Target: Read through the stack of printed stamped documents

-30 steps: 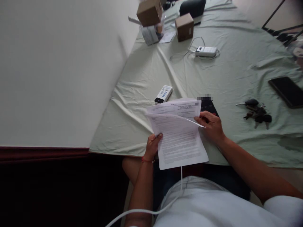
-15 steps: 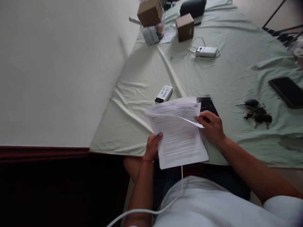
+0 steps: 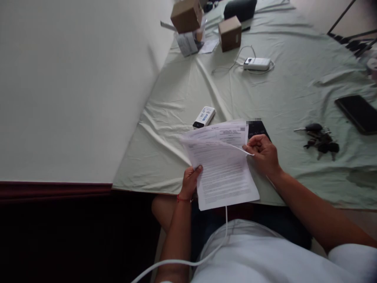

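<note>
Several printed paper sheets point(image 3: 225, 177) are held over the near edge of the cloth-covered table. My left hand point(image 3: 191, 181) is closed on their left edge, thumb on top and fingers hidden beneath. At the upper right edge, my right hand point(image 3: 263, 154) pinches the top sheet, whose upper part is lifted and curved. Behind it a further printed page shows, with a small square code in its corner. A dark phone-like object point(image 3: 257, 129) lies partly hidden behind the papers and my right hand. Just beyond the sheets rests a white power bank point(image 3: 204, 117) with a black end.
To the right lie a bunch of keys point(image 3: 321, 139) and a black phone point(image 3: 357, 114). Farther back are a white device with a cable point(image 3: 257, 63), two cardboard boxes point(image 3: 229, 34) and a dark case point(image 3: 240, 10). A white cable point(image 3: 176, 262) crosses my lap. A wall borders the left side.
My right hand has shifted slightly upward, and the lifted edge of the top sheet has moved with it, uncovering a little more of the page behind. My left hand keeps its hold.
</note>
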The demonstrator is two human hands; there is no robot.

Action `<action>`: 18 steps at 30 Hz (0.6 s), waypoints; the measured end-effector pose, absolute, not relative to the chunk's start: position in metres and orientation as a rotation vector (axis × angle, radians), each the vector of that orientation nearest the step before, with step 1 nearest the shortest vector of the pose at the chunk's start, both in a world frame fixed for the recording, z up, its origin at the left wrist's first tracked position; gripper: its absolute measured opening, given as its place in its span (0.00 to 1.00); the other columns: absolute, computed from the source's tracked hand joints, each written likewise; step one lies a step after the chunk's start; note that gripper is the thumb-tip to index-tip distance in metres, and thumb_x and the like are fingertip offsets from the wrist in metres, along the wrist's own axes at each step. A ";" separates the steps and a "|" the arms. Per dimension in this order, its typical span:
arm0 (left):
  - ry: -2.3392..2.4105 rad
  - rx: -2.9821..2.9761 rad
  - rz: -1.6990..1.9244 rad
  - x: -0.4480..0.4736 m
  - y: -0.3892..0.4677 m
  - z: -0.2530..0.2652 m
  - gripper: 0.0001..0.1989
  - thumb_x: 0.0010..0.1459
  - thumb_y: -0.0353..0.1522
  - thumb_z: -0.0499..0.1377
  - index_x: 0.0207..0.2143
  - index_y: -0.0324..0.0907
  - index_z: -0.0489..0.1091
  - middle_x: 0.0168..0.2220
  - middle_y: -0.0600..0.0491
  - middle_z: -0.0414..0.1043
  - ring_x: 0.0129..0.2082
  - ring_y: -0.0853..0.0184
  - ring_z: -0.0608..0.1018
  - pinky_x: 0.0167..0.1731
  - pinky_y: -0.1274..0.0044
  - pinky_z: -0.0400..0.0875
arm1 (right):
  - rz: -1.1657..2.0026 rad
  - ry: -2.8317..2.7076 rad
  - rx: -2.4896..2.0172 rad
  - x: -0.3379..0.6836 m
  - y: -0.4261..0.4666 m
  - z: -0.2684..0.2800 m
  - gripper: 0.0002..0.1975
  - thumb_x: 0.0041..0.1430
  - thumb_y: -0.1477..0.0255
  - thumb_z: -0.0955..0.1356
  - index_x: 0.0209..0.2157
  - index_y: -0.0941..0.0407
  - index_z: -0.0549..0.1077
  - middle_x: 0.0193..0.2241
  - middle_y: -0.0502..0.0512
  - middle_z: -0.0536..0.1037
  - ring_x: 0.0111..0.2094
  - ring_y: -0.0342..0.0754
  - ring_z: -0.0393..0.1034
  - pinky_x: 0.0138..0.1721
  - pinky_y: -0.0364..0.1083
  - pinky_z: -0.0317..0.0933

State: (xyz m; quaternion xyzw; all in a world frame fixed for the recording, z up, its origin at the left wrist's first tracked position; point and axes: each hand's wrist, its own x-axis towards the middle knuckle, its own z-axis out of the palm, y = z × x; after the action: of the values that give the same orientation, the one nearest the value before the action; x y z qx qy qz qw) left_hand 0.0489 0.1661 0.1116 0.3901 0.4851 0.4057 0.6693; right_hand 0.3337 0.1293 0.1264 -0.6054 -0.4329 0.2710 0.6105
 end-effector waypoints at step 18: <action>1.107 0.914 0.913 0.048 0.167 0.111 0.20 0.50 0.43 0.73 0.37 0.36 0.81 0.33 0.49 0.83 0.30 0.65 0.81 0.32 0.76 0.74 | 0.539 -1.251 -1.414 0.332 0.127 0.126 0.11 0.54 0.67 0.76 0.36 0.52 0.72 0.23 0.42 0.61 0.21 0.39 0.54 0.24 0.43 0.50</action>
State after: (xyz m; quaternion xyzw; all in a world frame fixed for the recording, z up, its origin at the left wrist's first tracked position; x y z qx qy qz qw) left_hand 0.0483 0.1675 0.1106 0.4037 0.4891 0.4033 0.6597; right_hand 0.3319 0.1269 0.1259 -0.5989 -0.5296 0.2283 0.5556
